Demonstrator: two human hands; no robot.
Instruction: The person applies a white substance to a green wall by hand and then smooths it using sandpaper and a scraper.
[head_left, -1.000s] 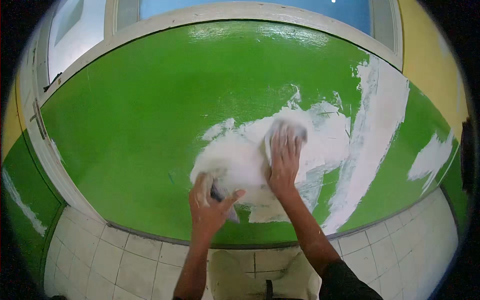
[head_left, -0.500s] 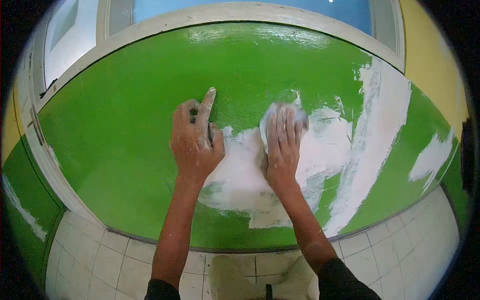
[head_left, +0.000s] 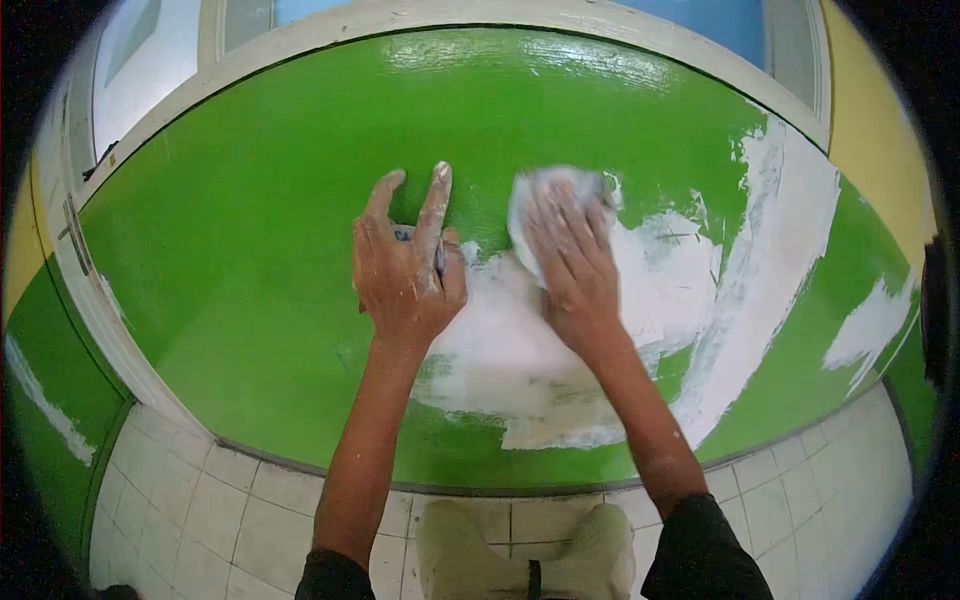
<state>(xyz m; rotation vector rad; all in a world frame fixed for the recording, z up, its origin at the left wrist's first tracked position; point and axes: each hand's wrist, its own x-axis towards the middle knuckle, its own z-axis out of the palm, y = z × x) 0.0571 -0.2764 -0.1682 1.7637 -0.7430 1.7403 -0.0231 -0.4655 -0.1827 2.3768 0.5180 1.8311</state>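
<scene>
My right hand (head_left: pixel 575 240) presses flat on a pale, rounded sheet of sandpaper (head_left: pixel 524 205), blurred by motion, against the green wall panel (head_left: pixel 270 250). The sheet lies at the upper left edge of a white filler patch (head_left: pixel 500 320). Left of it, my left hand (head_left: pixel 410 260) rests by the panel, its index and middle fingers stretched upward and the others bent. A small greyish thing shows between those fingers, mostly hidden under the palm. White dust coats the fingers of both hands.
A broad white filler streak (head_left: pixel 775 270) runs down the panel's right side, with a smaller patch (head_left: pixel 868 325) beyond. A pale window ledge (head_left: pixel 480 18) bounds the panel above. Below are floor tiles (head_left: pixel 215 515) and my knees (head_left: pixel 520 560). A pale door frame (head_left: pixel 130 340) stands left.
My right hand has moved up and slightly left with the sandpaper, tilting leftward. My left hand has shifted slightly right, and its middle finger is now straighter. The view has shifted a little.
</scene>
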